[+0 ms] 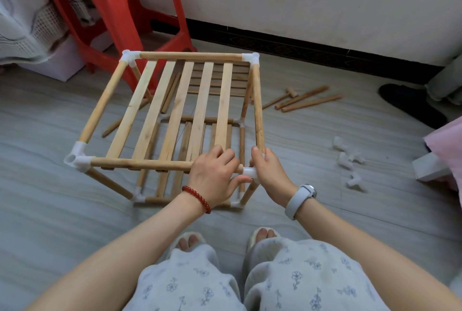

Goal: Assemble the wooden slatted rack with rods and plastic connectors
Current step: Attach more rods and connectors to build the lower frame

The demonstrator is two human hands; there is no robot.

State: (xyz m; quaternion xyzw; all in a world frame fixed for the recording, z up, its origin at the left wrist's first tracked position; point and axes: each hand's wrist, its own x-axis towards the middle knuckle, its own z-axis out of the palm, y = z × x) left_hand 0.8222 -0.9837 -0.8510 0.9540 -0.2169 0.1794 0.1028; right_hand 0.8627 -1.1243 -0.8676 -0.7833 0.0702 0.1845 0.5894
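Grey wood-grain floor (62,210) and a white wall with a dark skirting frame the work. At the near right top corner of the rack (175,120), the right hand (271,173) curls around the white plastic connector (250,172), thumb up against the side rod (257,108) that runs back to the far corner. The left hand (215,175) wraps its fingers over the end of the front rod (142,163), thumb under it, just beside the connector.

The step in hand looks like seating this front rod into the connector's socket. To do it well, the rod should be kept in line with the socket and pushed straight in while the right hand braces the connector against the push; twisting slightly may help it seat fully. A skewed push risks levering the side rod or the upright below out of their sockets, since all 3 meet in this 1 piece.

Outward, the top tier carries 5 slats and a lower tier of slats shows beneath. To the right lie spare rods (310,99), a small wooden mallet (285,94) and loose connectors (347,157); the mallet may serve for tapping the joint home. A red stool (110,10) stands behind.
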